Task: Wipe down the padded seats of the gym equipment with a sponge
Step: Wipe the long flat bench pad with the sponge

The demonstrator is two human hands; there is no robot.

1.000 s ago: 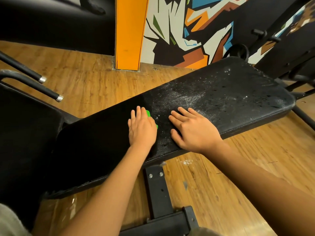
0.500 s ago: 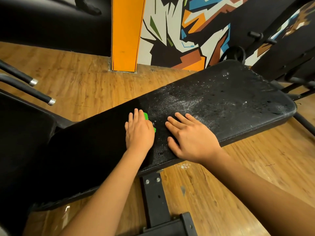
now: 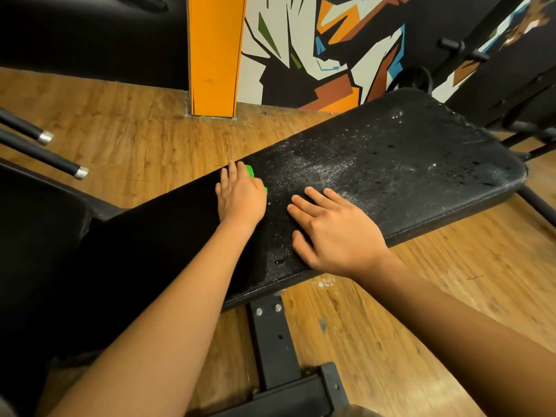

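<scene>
Palm down, fingers (image 3: 232,171) straight, my left hand (image 3: 240,198) pressed the green sponge (image 3: 250,170) onto the black padded seat (image 3: 391,164); my right hand (image 3: 334,233) lay spread flat.

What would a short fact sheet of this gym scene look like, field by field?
Place: wooden floor, orange pillar, painted wall
Bench pad: black; whitish speckles on its right part, plain dark on its left
Sponge: green, mostly hidden under the left hand
Left hand: flat on the sponge, near the pad's far edge
Right hand: flat on the pad, fingers spread
</scene>
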